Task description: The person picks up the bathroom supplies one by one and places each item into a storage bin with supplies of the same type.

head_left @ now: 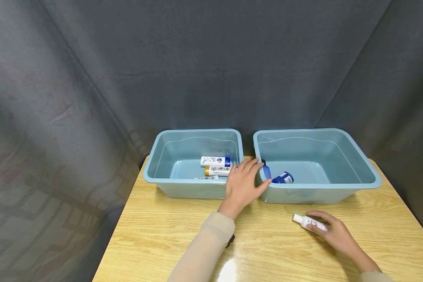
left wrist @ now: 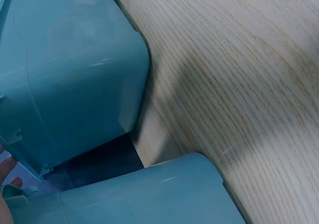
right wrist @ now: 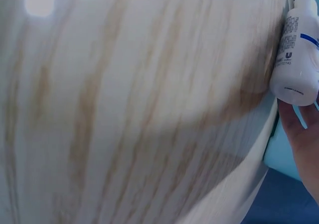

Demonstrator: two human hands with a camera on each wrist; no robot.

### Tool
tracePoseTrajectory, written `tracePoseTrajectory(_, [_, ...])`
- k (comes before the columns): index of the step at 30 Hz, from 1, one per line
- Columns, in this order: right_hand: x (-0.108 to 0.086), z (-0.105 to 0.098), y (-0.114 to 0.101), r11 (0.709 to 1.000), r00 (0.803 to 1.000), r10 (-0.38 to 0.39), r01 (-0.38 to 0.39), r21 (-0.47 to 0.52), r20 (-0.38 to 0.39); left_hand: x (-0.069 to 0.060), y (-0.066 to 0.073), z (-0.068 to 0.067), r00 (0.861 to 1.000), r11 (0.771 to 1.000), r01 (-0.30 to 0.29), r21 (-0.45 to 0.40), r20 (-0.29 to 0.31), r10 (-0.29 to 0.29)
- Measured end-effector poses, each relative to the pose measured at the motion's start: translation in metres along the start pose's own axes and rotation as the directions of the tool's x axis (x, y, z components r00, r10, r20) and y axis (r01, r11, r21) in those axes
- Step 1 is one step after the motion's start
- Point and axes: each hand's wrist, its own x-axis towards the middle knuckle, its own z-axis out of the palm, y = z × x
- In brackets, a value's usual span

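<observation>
My right hand (head_left: 338, 235) grips a small white bottle (head_left: 311, 222) by its lower body, above the table in front of the right bin (head_left: 317, 185). In the right wrist view the white bottle (right wrist: 296, 55) shows its base and printed label. My left hand (head_left: 244, 182) lies with spread fingers across the gap between the bins, touching the rim of the right bin at its left front corner. Within that bin, near this hand, lie a dark blue bottle (head_left: 283, 178) and a blue item (head_left: 266, 171), partly hidden by the rim and fingers.
In the left bin (head_left: 187, 181) lie a white tube with a blue cap (head_left: 215, 161), a white tube with a gold cap (head_left: 216, 170) and another white item (head_left: 207, 178). Both bins stand on the wooden table (head_left: 155, 235) before a grey curtain (head_left: 211, 70).
</observation>
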Motion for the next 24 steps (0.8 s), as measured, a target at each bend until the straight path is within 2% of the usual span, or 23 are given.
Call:
tracePoseTrajectory(11, [-0.0017, 0.0025, 0.0004, 0.998, 0.997, 0.053, -0.052, -0.021, 0.059, -0.0005, 0.0002, 0.0001, 1.0, 1.0, 0.007, -0.005, 0.008, -0.007])
tracePoseTrajectory(24, [-0.0007, 0.0053, 0.0011, 1.0, 0.999, 0.015, -0.015, -0.01, 0.041, -0.0004, -0.0001, 0.0016, 1.0, 1.0, 0.002, -0.007, -0.001, -0.002])
